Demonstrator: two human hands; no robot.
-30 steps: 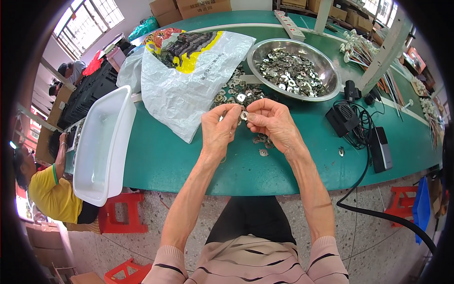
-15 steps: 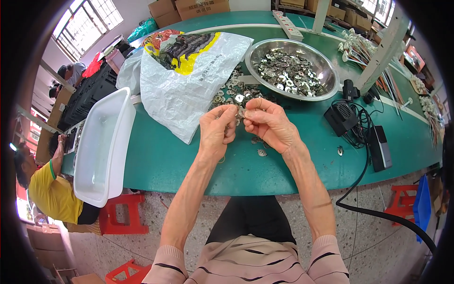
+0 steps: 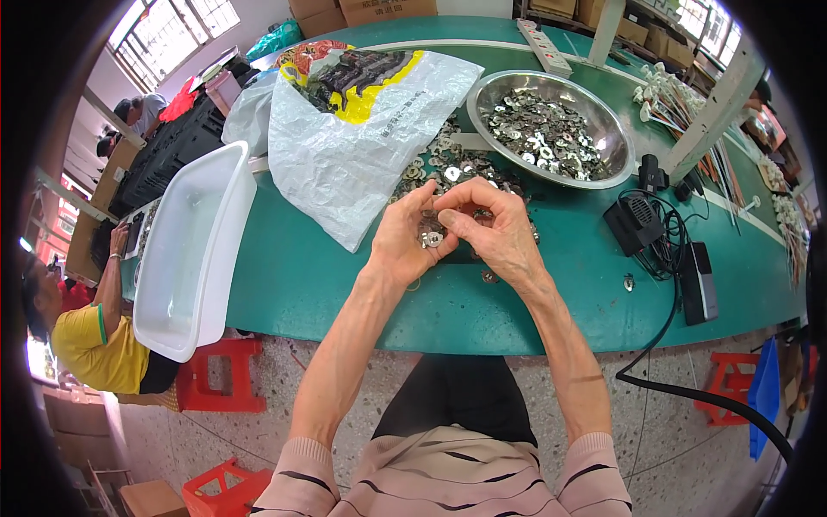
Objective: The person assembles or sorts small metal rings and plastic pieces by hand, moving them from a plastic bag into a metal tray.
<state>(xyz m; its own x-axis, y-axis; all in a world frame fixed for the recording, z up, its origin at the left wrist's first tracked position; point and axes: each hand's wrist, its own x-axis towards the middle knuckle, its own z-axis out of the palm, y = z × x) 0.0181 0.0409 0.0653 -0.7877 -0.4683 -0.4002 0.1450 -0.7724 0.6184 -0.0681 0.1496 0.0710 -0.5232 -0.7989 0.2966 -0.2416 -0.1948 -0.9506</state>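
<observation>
My left hand (image 3: 400,239) is half closed and cupped, with several small silvery metal discs (image 3: 431,234) lying in its palm. Close against it, my right hand (image 3: 503,237) has its thumb and fingers curled together over those discs; what sits between its fingertips is hidden. Just beyond both hands, a loose pile of similar metal discs (image 3: 453,174) spreads over the green table (image 3: 301,293). A wide steel bowl (image 3: 622,157) full of the same discs stands at the far right of the pile.
A white printed sack (image 3: 336,164) lies left of the pile, beside a white plastic tub (image 3: 194,258). On the right are a black device with cables (image 3: 633,222) and a black-grey box (image 3: 698,284). A power strip (image 3: 544,47) lies at the back. A person in yellow (image 3: 99,349) sits at left.
My left hand has turned from a pinch to a cupped palm showing the discs. The right fingers have moved from the shared pinch to over that palm. The view has shifted slightly.
</observation>
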